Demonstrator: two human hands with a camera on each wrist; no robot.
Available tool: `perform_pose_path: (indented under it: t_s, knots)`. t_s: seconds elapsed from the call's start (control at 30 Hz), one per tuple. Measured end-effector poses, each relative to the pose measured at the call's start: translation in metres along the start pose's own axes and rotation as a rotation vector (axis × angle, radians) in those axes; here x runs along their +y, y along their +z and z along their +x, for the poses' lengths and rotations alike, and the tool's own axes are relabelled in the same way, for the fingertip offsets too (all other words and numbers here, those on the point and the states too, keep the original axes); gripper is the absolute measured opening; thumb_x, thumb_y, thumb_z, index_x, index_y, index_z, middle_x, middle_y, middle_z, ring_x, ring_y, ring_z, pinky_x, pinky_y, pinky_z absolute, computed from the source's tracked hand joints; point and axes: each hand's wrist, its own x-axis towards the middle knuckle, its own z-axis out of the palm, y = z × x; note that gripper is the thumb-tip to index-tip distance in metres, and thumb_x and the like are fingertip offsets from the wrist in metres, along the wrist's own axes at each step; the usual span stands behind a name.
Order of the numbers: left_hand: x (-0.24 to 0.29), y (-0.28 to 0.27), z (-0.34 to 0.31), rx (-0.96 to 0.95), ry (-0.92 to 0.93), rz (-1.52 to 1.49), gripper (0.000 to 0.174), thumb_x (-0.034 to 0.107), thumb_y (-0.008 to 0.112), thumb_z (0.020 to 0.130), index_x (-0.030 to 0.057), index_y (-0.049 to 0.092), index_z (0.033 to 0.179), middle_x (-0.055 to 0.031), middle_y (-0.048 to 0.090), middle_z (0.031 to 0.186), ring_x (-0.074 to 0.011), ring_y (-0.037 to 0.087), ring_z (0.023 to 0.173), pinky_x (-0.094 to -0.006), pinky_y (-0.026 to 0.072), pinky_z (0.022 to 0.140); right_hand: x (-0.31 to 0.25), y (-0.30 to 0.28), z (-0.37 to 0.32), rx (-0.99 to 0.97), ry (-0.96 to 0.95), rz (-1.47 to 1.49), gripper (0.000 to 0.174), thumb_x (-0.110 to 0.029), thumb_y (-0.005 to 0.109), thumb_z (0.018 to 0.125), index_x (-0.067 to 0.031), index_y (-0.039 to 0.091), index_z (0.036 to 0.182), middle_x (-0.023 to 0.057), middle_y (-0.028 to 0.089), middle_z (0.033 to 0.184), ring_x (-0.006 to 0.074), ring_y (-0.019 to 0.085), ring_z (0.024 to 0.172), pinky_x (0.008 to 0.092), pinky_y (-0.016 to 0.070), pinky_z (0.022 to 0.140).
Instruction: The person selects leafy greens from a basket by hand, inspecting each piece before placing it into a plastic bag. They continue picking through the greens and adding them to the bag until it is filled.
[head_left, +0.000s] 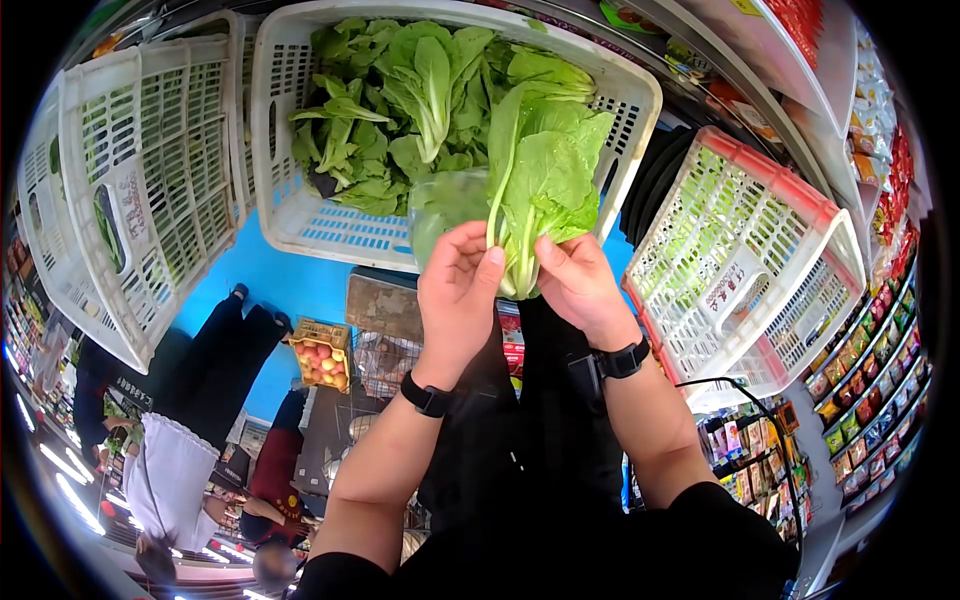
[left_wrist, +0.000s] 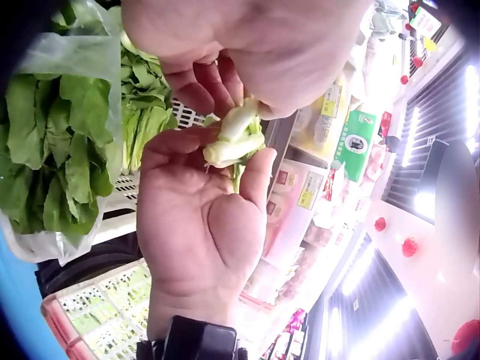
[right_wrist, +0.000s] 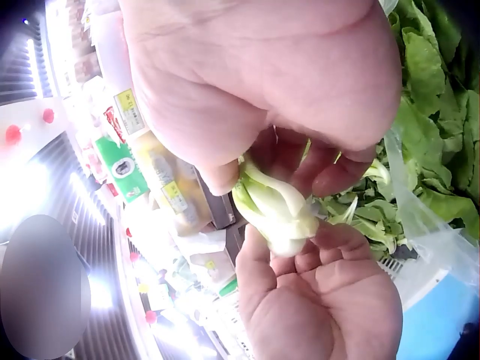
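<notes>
A leafy green vegetable [head_left: 553, 165] is held upright, leaves up, between both hands over the near edge of a white crate [head_left: 340, 240]. My left hand [head_left: 460, 300] pinches its stalks from the left, and my right hand [head_left: 588, 292] grips them from the right, thumb in front. The pale stem base [left_wrist: 236, 141] shows between the left hand [left_wrist: 247, 46] and the right hand [left_wrist: 201, 234] in the left wrist view. From the right wrist, the base [right_wrist: 276, 214] appears below my right hand [right_wrist: 270, 71] and above the left [right_wrist: 322, 311].
More greens [head_left: 400, 100] lie in the crate, with a clear plastic bag [head_left: 440, 210] beside the left hand. White crates [head_left: 150, 190] stand at left, and a red-rimmed one [head_left: 745, 270] at right. Fruit box [head_left: 320, 362] and people [head_left: 175, 465] are lower left; packaged goods [head_left: 865, 400] line the right.
</notes>
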Motion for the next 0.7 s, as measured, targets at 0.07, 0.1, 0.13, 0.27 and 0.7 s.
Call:
perform_pose_path:
  t_s: [0.07, 0.1, 0.13, 0.27, 0.7]
  knots:
    - [-0.001, 0.000, 0.001, 0.028, 0.012, 0.035, 0.031, 0.004, 0.062, 0.105, -0.0024, 0.053, 0.134, -0.0104, 0.068, 0.120, -0.0136, 0.067, 0.105, -0.0286, 0.0546, 0.094, 0.000, 0.000, 0.000, 0.002, -0.032, -0.022, 0.044, -0.015, 0.071, 0.102, 0.0026, 0.058, 0.140, 0.0089, 0.067, 0.135, 0.0172, 0.063, 0.121, 0.0360, 0.0486, 0.107]
    - [-0.001, 0.000, 0.002, 0.056, 0.024, 0.069, 0.033, 0.004, 0.061, 0.105, -0.0020, 0.051, 0.135, -0.0105, 0.068, 0.120, -0.0139, 0.066, 0.105, -0.0294, 0.0554, 0.093, -0.002, -0.002, 0.001, -0.013, -0.014, -0.091, 0.044, -0.011, 0.073, 0.099, 0.0026, 0.059, 0.139, 0.0086, 0.067, 0.134, 0.0164, 0.064, 0.120, 0.0349, 0.0494, 0.106]
    - [-0.001, 0.000, 0.002, 0.055, 0.024, 0.069, 0.033, 0.004, 0.061, 0.105, -0.0020, 0.051, 0.135, -0.0105, 0.068, 0.120, -0.0139, 0.066, 0.105, -0.0294, 0.0554, 0.093, -0.002, -0.003, 0.001, -0.028, 0.003, -0.161, 0.045, -0.007, 0.075, 0.097, 0.0027, 0.059, 0.139, 0.0084, 0.068, 0.133, 0.0155, 0.064, 0.119, 0.0337, 0.0501, 0.104]
    - [0.003, 0.001, 0.005, 0.123, -0.049, -0.032, 0.035, 0.007, 0.058, 0.107, 0.0049, 0.044, 0.139, -0.0080, 0.064, 0.117, -0.0151, 0.065, 0.105, -0.0313, 0.0593, 0.083, -0.005, -0.003, 0.001, -0.033, 0.020, -0.218, 0.042, -0.005, 0.074, 0.097, 0.0026, 0.060, 0.136, 0.0080, 0.069, 0.131, 0.0147, 0.064, 0.117, 0.0327, 0.0511, 0.103]
    - [0.008, -0.008, 0.012, 0.198, 0.004, -0.197, 0.039, 0.004, 0.058, 0.106, 0.0039, 0.040, 0.141, -0.0112, 0.055, 0.130, -0.0235, 0.065, 0.113, -0.0396, 0.0612, 0.092, -0.009, -0.017, -0.001, 0.098, -0.207, 0.188, 0.033, -0.005, 0.057, 0.105, -0.0004, 0.055, 0.138, 0.0097, 0.070, 0.125, 0.0185, 0.069, 0.109, 0.0360, 0.0564, 0.093]
